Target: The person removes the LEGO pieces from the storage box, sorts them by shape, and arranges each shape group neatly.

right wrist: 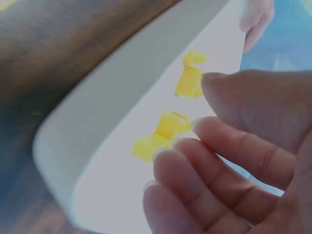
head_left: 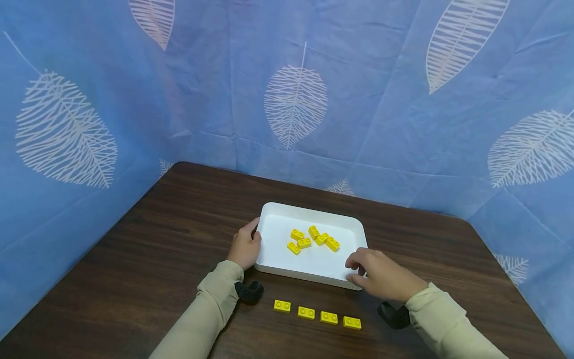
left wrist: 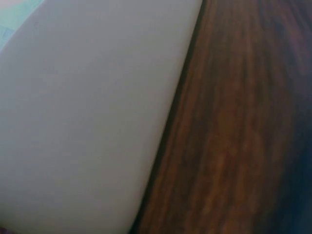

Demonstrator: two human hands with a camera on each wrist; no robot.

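Observation:
A white tray (head_left: 296,273) holds several yellow toy bricks (head_left: 304,243) with two studs each, loosely grouped near its middle. At the tray's left end my left hand (head_left: 244,247) grips the side wall; most of its fingers are hidden. My right hand (head_left: 381,271) hovers over the tray's near right corner, fingers loosely bent and thumb apart. Nothing lies between those fingers in the right wrist view, where bricks (right wrist: 168,126) appear beyond the fingertips. The left wrist view is filled mostly by the tray's pale outer wall (left wrist: 92,112).
In front of the tray, several more yellow bricks (head_left: 306,312) lie in a spaced row on the dark wooden table (head_left: 179,239). A blue curtain (head_left: 358,124) with white leaf prints stands behind the table and at its sides. Black bands (head_left: 249,293) sit on both wrists.

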